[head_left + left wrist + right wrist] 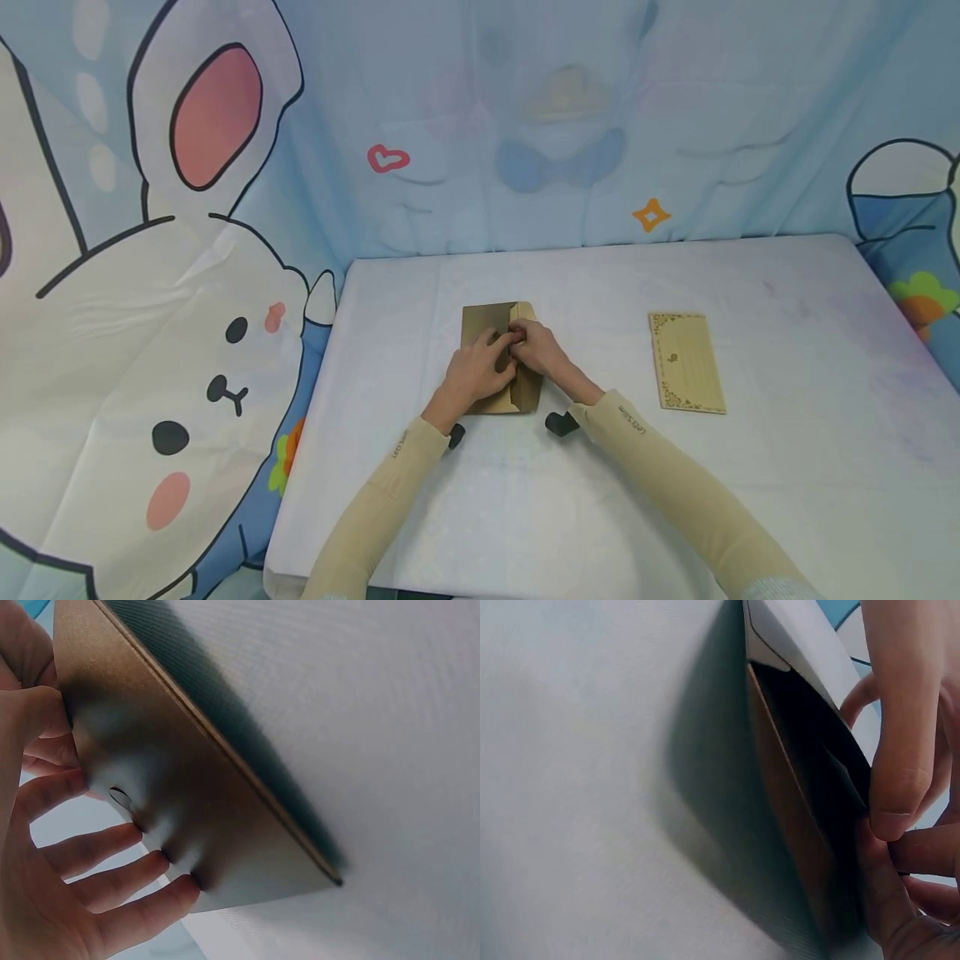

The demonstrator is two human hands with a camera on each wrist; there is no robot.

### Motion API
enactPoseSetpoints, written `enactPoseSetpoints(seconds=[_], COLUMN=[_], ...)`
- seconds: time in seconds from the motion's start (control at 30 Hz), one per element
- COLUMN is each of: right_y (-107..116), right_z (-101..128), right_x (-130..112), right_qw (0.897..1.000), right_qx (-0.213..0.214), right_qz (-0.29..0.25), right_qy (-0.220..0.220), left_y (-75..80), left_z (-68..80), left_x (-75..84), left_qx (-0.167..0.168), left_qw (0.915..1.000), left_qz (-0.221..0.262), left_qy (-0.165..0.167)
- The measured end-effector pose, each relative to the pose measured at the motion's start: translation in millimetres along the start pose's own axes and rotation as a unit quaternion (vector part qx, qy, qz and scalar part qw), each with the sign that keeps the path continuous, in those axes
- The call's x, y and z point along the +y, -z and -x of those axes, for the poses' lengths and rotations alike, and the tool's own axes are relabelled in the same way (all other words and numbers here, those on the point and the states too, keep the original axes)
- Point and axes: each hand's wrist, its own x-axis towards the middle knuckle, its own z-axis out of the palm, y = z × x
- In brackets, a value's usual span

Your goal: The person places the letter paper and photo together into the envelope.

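Note:
A brown kraft-paper envelope [491,406] lies on the white-covered table with both hands on it. In the left wrist view its brown face [247,851] tilts above the cloth and has a small curved slit near the fingers. My left hand [474,368] holds it, several fingertips against the face and the thumb bent at the edge. My right hand [538,346] pinches at its raised fold, close to the left fingers. The right wrist view shows a dark gap between panels of the envelope [780,776]. What lies between the fingertips is partly hidden.
A flat kraft piece [690,362] with a printed ornamental border lies to the right on the white cloth [600,517]. Dark wrist-worn devices [561,424] sit below the sleeves. A blue cartoon curtain [465,200] hangs behind the table.

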Motion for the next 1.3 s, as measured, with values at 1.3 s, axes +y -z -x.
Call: enactPoseSetpoints(seconds=[1.3], right_y=[59.3], right_z=[50.1], right_x=[10.4], right_qw=[0.993], right_qx=[0.011], right_qz=[0.098], right_qy=[0.068], left_y=[-4.2], left_z=[-1.0], left_x=[5.9], left_qx=[0.004], left_qw=[0.9997], left_qz=[-0.020], left_qy=[0.015])
